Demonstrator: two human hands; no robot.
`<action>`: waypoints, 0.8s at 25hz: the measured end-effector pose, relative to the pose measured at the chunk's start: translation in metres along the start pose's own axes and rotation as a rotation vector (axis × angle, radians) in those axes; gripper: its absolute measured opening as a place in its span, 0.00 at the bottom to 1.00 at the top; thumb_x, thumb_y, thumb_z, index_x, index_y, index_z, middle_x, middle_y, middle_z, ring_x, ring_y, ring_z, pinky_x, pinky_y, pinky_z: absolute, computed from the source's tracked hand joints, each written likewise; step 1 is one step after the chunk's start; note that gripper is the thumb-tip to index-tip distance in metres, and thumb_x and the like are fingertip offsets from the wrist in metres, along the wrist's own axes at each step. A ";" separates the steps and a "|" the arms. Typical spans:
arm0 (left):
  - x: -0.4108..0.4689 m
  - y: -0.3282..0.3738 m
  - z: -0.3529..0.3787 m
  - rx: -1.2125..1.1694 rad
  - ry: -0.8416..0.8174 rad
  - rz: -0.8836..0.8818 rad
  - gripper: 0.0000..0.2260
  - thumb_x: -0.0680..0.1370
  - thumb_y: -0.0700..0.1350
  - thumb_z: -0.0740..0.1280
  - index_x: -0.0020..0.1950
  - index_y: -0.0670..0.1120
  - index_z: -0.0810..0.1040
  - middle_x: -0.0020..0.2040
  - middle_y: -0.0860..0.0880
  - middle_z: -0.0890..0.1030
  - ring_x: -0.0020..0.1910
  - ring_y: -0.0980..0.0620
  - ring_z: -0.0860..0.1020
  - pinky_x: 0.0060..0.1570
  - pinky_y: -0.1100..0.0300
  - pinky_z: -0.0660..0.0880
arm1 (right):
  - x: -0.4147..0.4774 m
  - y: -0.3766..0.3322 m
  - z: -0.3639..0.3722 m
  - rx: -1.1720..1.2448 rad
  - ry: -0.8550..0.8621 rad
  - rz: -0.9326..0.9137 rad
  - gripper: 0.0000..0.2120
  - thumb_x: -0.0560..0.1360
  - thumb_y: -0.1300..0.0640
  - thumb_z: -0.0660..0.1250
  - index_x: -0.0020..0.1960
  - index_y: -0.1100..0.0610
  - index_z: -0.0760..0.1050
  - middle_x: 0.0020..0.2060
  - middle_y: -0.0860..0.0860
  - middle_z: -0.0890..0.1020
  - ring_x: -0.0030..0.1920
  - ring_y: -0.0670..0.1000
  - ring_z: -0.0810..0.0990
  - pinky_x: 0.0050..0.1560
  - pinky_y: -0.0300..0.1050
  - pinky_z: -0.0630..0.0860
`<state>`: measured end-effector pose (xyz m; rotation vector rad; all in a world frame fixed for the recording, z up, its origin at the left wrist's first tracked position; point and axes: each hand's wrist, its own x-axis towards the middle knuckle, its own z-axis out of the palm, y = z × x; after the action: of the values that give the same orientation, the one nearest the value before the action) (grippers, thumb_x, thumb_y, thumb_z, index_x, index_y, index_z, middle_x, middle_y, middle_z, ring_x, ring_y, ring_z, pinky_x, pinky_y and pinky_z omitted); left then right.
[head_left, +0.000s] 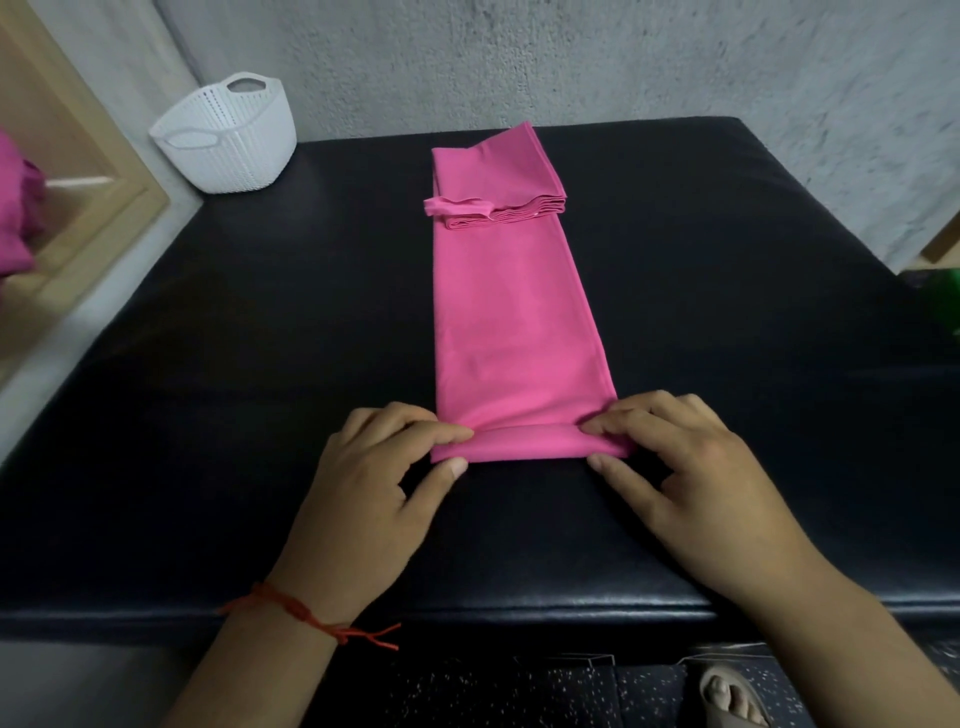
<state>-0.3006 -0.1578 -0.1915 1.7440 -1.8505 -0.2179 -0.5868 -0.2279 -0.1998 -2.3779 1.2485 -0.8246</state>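
Two hands pinched the rolled near end of the cloth (509, 312) on the bench (208, 364): left hand (374, 488) at its left corner, right hand (680, 467) at its right, fingers (447, 432) curled round the fold. Basket (228, 135) stood far left, well apart.

Pink cloth (511, 322): smooth, matt woven fabric, thin, with stitched hems. Table top (218, 364): black padded covering, leather-like, smooth with a faint sheen at the front edge. Basket (228, 135): white moulded plastic with ribbed weave pattern; wall (571, 57): rough grey plaster; wrist thread (306, 618): red twisted cord.
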 end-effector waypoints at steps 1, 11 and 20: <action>0.001 0.000 0.001 -0.037 0.017 -0.032 0.09 0.82 0.57 0.68 0.61 0.61 0.82 0.55 0.65 0.77 0.59 0.57 0.74 0.61 0.53 0.74 | 0.001 0.000 0.001 0.010 0.009 0.012 0.13 0.80 0.47 0.72 0.63 0.43 0.83 0.56 0.36 0.80 0.57 0.46 0.77 0.58 0.42 0.75; 0.003 0.006 0.002 -0.137 0.120 -0.119 0.00 0.80 0.51 0.70 0.50 0.57 0.80 0.47 0.59 0.78 0.51 0.56 0.76 0.53 0.60 0.73 | 0.001 -0.011 -0.004 0.147 0.110 0.103 0.02 0.80 0.50 0.73 0.50 0.45 0.80 0.46 0.42 0.78 0.48 0.49 0.80 0.46 0.43 0.74; -0.003 0.005 0.000 -0.025 0.086 0.042 0.14 0.79 0.40 0.72 0.60 0.56 0.85 0.57 0.62 0.77 0.61 0.54 0.74 0.64 0.61 0.71 | -0.002 -0.005 -0.001 -0.002 0.121 -0.034 0.14 0.78 0.66 0.71 0.58 0.50 0.84 0.55 0.41 0.79 0.53 0.48 0.76 0.58 0.35 0.71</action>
<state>-0.3049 -0.1544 -0.1894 1.6700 -1.8134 -0.1465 -0.5846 -0.2233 -0.1971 -2.3875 1.2580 -0.9914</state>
